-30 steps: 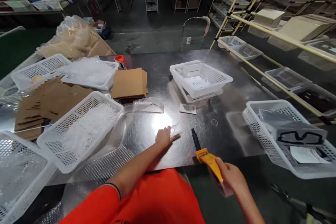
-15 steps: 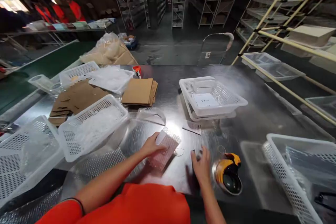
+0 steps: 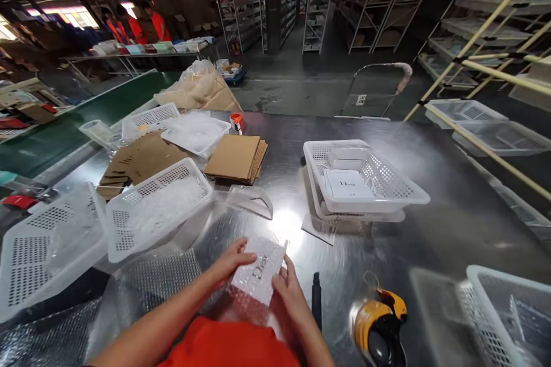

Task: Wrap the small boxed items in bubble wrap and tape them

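Note:
A bubble-wrapped package [image 3: 253,281], its white face lettered "Dior", is held low over the metal table in front of my body. My left hand [image 3: 232,261] grips its left edge, thumb on top. On the opposite edge my right hand [image 3: 289,289] has closed its fingers and thumb around the wrap. The fingers beneath the package are hidden. Just right of my right hand lies a slim black pen-like tool [image 3: 317,301]. Farther right sits a yellow and black tape dispenser [image 3: 379,321].
White baskets [image 3: 159,212] with clear packing material stand at left, near flat brown cardboard [image 3: 144,157] and stacked cardboard pieces [image 3: 236,156]. A basket [image 3: 374,200] holding a Dior card is beyond my right hand. Bubble wrap [image 3: 155,275] lies left; another basket [image 3: 491,309] stands front right.
My right hand has left the black tool and moved left onto the package. The package now shows a white lettered face instead of a pinkish one. The view has shifted left.

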The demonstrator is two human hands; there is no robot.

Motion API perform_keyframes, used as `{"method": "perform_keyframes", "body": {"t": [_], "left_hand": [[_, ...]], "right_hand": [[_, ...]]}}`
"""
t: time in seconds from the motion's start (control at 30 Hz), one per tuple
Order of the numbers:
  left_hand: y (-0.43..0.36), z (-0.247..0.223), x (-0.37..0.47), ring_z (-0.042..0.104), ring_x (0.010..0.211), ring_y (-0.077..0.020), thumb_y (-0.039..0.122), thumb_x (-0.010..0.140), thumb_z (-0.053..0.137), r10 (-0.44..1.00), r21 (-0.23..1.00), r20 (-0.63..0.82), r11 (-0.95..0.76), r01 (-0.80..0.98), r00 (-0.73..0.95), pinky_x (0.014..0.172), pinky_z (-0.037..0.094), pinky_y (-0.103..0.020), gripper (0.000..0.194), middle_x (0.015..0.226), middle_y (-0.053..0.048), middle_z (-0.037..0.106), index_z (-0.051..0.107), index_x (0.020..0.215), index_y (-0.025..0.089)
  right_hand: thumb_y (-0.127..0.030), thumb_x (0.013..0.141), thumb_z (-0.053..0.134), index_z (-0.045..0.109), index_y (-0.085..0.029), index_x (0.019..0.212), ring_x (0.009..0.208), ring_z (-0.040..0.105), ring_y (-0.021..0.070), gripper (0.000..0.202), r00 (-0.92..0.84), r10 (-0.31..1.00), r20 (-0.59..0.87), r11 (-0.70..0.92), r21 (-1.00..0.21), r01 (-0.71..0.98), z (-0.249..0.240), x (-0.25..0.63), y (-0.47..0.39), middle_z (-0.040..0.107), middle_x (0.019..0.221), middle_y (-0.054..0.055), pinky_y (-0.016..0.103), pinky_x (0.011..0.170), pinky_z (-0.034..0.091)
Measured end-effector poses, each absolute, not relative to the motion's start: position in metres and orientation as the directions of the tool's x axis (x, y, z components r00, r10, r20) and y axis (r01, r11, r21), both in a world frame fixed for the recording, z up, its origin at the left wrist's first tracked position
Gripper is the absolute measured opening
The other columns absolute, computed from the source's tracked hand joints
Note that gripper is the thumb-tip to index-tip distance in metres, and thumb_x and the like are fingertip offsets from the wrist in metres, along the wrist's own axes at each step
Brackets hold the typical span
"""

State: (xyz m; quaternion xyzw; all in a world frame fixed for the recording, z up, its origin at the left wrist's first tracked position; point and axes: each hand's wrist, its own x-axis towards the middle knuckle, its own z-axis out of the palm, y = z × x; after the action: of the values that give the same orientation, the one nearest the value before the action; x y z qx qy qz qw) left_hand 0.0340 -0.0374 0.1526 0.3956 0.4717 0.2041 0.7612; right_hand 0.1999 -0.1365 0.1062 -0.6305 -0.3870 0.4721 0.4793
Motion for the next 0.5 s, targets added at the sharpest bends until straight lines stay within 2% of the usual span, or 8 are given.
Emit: {"method": "perform_keyframes", "body": {"t": [0.07,0.13,0.23,0.33,0.4,0.5], "left_hand": [[-0.043,0.151,0.043,0.070,0.096,-0.0310,0.056,0.053,0.086,0.642,0.759,-0.546,0.651,-0.006,0.539,0.080,0.054,-0.039,0.078,0.103,-0.011,0.073,0.063,0.119,0.021],[-0.043,0.150,0.048,0.068,0.104,-0.0290,0.060,0.059,0.083,0.634,0.735,-0.533,0.675,-0.064,0.561,0.083,0.053,-0.038,0.079,0.112,-0.009,0.071,0.060,0.127,0.027],[-0.037,0.148,0.048,0.065,0.108,-0.0243,0.062,0.063,0.082,0.673,0.732,-0.575,0.677,-0.075,0.465,0.087,0.051,-0.034,0.076,0.123,-0.009,0.065,0.059,0.126,0.027],[-0.032,0.142,0.042,0.066,0.096,-0.0207,0.061,0.060,0.084,0.707,0.743,-0.626,0.669,-0.025,0.328,0.082,0.049,-0.030,0.070,0.114,-0.010,0.066,0.064,0.113,0.018],[-0.035,0.134,0.035,0.065,0.088,-0.0182,0.060,0.056,0.086,0.705,0.729,-0.658,0.684,-0.011,0.264,0.077,0.048,-0.028,0.069,0.105,-0.008,0.067,0.064,0.106,0.017],[-0.045,0.118,0.024,0.064,0.080,-0.0161,0.058,0.052,0.087,0.684,0.698,-0.702,0.716,0.000,0.198,0.070,0.044,-0.026,0.065,0.094,-0.004,0.067,0.064,0.098,0.018]], "right_hand": [[-0.065,0.071,0.064,0.058,-0.030,0.128,0.097,0.072,0.0340,0.068,0.158,0.951,-0.265,-0.250,-0.962,-0.107,0.125,0.211,-0.130,0.074,0.111,0.013,0.048,0.084,0.058],[-0.062,0.065,0.073,0.056,-0.028,0.126,0.098,0.071,0.0341,0.073,0.151,0.943,-0.295,-0.266,-0.946,-0.185,0.152,0.237,-0.120,0.073,0.112,0.013,0.050,0.087,0.057],[-0.060,0.061,0.079,0.052,-0.023,0.124,0.095,0.071,0.0292,0.078,0.390,0.881,-0.269,-0.199,-0.957,-0.210,0.196,0.293,-0.095,0.074,0.107,0.011,0.043,0.083,0.058],[-0.063,0.064,0.076,0.050,-0.021,0.125,0.090,0.069,0.0233,0.078,0.636,0.746,-0.196,-0.076,-0.975,-0.211,0.224,0.339,-0.069,0.070,0.107,0.007,0.034,0.071,0.059],[-0.061,0.066,0.075,0.045,-0.022,0.132,0.092,0.069,0.0223,0.082,0.699,0.691,-0.183,-0.033,-0.975,-0.222,0.222,0.351,-0.058,0.066,0.115,0.008,0.032,0.066,0.059],[-0.057,0.063,0.075,0.047,-0.025,0.130,0.093,0.069,0.0231,0.080,0.671,0.711,-0.212,-0.109,-0.975,-0.193,0.184,0.344,-0.055,0.065,0.119,0.009,0.034,0.068,0.060]]}}
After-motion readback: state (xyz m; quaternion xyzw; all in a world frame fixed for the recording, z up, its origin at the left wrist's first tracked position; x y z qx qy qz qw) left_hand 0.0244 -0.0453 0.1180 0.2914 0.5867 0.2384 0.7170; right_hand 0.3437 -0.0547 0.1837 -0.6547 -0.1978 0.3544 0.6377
